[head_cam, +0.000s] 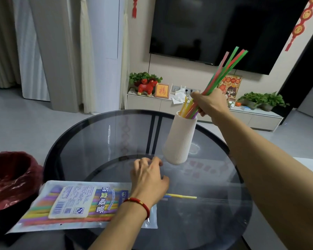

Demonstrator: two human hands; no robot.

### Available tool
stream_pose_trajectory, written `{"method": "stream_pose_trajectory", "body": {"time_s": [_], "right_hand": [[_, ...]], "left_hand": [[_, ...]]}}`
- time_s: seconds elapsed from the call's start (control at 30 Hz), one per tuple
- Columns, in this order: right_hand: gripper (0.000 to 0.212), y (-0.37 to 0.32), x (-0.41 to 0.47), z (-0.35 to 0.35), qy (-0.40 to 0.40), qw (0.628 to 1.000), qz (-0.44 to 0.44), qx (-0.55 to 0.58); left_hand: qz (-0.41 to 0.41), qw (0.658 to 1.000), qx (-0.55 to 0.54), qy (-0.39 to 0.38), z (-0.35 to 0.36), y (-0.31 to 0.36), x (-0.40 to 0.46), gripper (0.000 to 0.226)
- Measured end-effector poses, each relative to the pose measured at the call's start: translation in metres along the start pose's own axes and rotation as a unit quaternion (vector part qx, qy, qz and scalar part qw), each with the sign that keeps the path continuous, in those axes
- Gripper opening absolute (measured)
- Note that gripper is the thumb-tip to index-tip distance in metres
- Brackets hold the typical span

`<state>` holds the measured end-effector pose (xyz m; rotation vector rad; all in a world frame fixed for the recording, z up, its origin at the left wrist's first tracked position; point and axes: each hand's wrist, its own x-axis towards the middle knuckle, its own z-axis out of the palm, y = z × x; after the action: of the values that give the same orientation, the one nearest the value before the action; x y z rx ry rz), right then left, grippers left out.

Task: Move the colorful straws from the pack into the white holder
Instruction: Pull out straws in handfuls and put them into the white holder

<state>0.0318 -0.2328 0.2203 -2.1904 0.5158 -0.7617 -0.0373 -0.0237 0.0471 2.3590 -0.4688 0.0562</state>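
At the far left edge a dark bin lined with a crinkled red bag point(11, 179) sits beside the counter point(83, 145), a round smoked-glass top with a black rim, slick and reflective.

Near me on the left lies the straw pack point(76, 204): a flat, clear plastic sleeve with a white printed label. It looks limp and slippery, and many straws in purple, orange, yellow, green and red show through it, so the job seems only partly done. I would pin the sleeve down and draw the straws out by their ends.

My left hand point(149, 177) hovers over the glass just right of the pack, fingers loosely curled and half open, holding nothing I can make out. Just right of my wrist a loose yellow straw point(182, 196) with a blue end lies on the counter.

Further right stands the white holder point(181, 139), a tall ribbed vase narrowing toward its mouth. It looks matte and rigid, and it seems top-narrow enough to tip if knocked. Yellow straws point(184, 107) already stand in it.

My right hand point(210, 103) is closed around a bunch of straws point(224, 71) near their lower ends, green and red tips fanning up, lower ends pointing into the mouth. They are thin, light, smooth tubes, springy yet easy to kink, so a gentle grip low on the bundle suits them.
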Motion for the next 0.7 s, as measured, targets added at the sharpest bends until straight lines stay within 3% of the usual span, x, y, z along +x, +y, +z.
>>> {"method": "stream_pose_trajectory", "body": {"time_s": [0.2,0.33,0.43,0.5,0.6,0.7], "right_hand": [[0.035,-0.008,-0.004,-0.006,-0.003,0.999,-0.033,-0.008],[0.032,-0.008,-0.005,-0.003,0.042,0.998,-0.056,-0.008],[0.042,0.000,-0.009,0.003,0.084,0.971,-0.149,-0.166],[0.051,0.007,-0.015,0.011,0.031,0.956,-0.183,-0.228],[0.057,0.015,-0.019,0.017,-0.087,0.955,-0.186,-0.212],[0.051,0.010,-0.023,0.009,-0.038,0.959,-0.228,-0.162]], "left_hand": [[-0.001,1.000,0.005,-0.008,-0.003,0.001,-0.001,0.037],[-0.002,1.000,0.003,-0.014,-0.003,0.001,-0.002,0.038],[-0.003,1.000,-0.001,-0.019,-0.004,0.001,-0.002,0.038],[-0.002,1.000,0.001,-0.021,-0.005,0.001,-0.002,0.037],[0.007,1.000,-0.001,-0.022,-0.005,0.001,-0.002,0.037],[0.024,0.999,-0.011,-0.023,-0.005,-0.003,-0.003,0.038]]}}
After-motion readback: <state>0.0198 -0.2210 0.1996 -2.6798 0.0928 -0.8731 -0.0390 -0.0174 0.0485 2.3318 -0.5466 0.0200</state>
